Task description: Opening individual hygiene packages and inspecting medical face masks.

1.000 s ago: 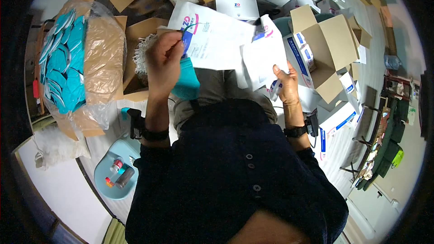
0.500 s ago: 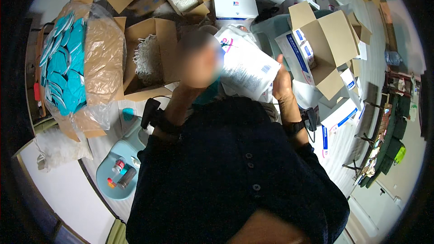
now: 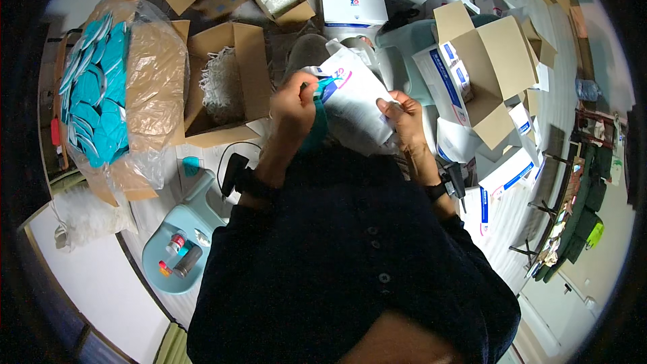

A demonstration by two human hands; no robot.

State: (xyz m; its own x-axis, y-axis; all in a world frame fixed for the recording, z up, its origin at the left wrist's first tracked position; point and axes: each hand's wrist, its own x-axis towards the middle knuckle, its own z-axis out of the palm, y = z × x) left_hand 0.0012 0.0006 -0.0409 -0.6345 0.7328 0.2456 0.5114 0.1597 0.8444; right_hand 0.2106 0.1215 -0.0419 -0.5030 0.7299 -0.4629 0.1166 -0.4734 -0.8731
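A white printed pouch [image 3: 360, 87] with a pink and blue design lies tilted in front of my chest. My right hand [image 3: 406, 121] grips its right edge, thumb on top and fingers closed. At the pouch's left side my left hand [image 3: 294, 106] is closed, fingers curled. A teal piece [image 3: 326, 85], seemingly a folded face mask, sticks out from its fingertips over the pouch. More teal material [image 3: 314, 136] shows beside the left wrist, by my lap; its join with the upper piece is partly hidden.
At left stands a plastic-lined carton [image 3: 156, 94] full of teal masks [image 3: 94, 94]. An open carton [image 3: 249, 74] holds white stringy strips [image 3: 219, 81]. White boxes [image 3: 354, 5] pile up at the back. An open white carton [image 3: 495, 61] stands right; a blue stool [image 3: 162, 266] holds bottles.
My left hand, blurred before, has moved slightly down and now shows teal material at its fingertips. The pouch has shifted and tilted; my right hand has moved left, thumb now over its edge.
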